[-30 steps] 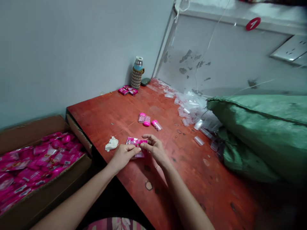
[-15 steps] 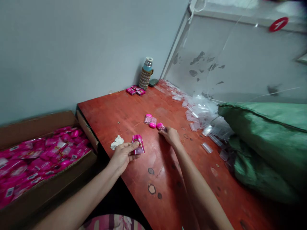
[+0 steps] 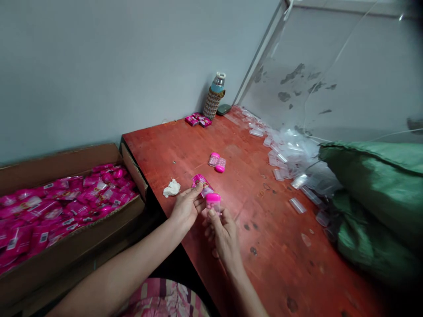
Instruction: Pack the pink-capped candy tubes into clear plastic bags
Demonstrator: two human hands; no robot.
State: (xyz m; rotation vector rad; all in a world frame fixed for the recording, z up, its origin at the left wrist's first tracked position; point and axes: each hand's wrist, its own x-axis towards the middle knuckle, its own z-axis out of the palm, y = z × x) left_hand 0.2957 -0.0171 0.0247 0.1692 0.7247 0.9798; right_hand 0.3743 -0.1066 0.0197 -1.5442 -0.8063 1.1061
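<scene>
My left hand (image 3: 189,203) pinches a pink printed packet (image 3: 202,182) between thumb and fingers, above the red table (image 3: 158,149). Close beside it, my right hand (image 3: 224,235) grips a small clear container with a pink cap (image 3: 213,200); the cap points up and away from me, near the packet's lower end. Whether container and packet touch, I cannot tell. Beyond my hands lie two similar pink-capped containers (image 3: 217,162) with small pale pieces inside. A crumpled white wad (image 3: 172,188) rests left of my left hand.
An open carton (image 3: 114,154) full of pink packets stands left of the table. Clear plastic pieces (image 3: 287,149) are heaped at the right, against a green sack (image 3: 373,198). Near the wall are a bottle in a woven sleeve (image 3: 213,99), several pink packs (image 3: 198,119) and a dark flat case (image 3: 224,109).
My right hand has lifted the pink-capped container off the table and brought it back to the packet. My left hand has tilted the packet. The view has shifted slightly left.
</scene>
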